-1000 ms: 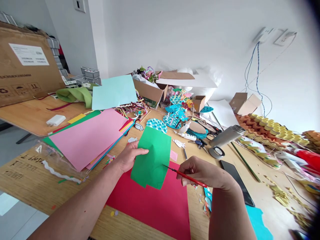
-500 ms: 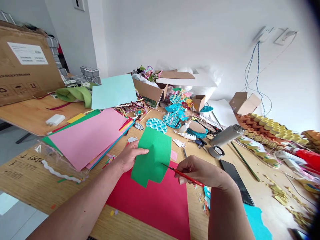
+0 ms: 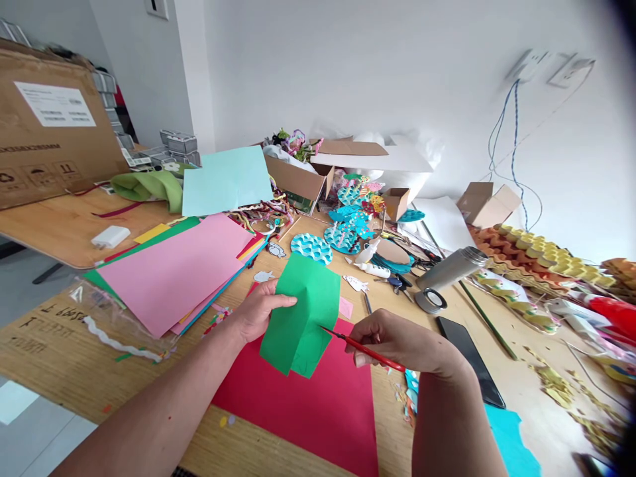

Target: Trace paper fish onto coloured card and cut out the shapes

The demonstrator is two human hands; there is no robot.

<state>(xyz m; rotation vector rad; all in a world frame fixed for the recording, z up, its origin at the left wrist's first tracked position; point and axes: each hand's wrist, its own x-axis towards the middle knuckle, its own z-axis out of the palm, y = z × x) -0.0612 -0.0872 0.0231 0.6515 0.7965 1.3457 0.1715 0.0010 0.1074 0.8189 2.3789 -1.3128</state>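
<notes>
My left hand (image 3: pixel 259 311) pinches the left edge of a green sheet of paper (image 3: pixel 307 301), thumb on top. The sheet is held up over a red sheet (image 3: pixel 308 414) that lies on the table. A crease runs down the green paper, and its lower right part is bent. My right hand (image 3: pixel 385 338) is closed around slim red-handled scissors (image 3: pixel 372 352). Their dark tip meets the green paper near its right side. How far the blades are apart cannot be made out.
Pink and other coloured sheets (image 3: pixel 176 275) are stacked at left. A phone (image 3: pixel 470 361), a metal flask (image 3: pixel 451 269), and its lid (image 3: pixel 430 301) lie at right. White glue bottles (image 3: pixel 373 269) and cut-out fish (image 3: pixel 355 283) lie beyond the green paper. Egg cartons (image 3: pixel 541 258) fill the far right.
The lower right part of the green paper has bent, and the crease reaches further down. The scissors' tip stays at the paper's right side. Both hands have barely moved.
</notes>
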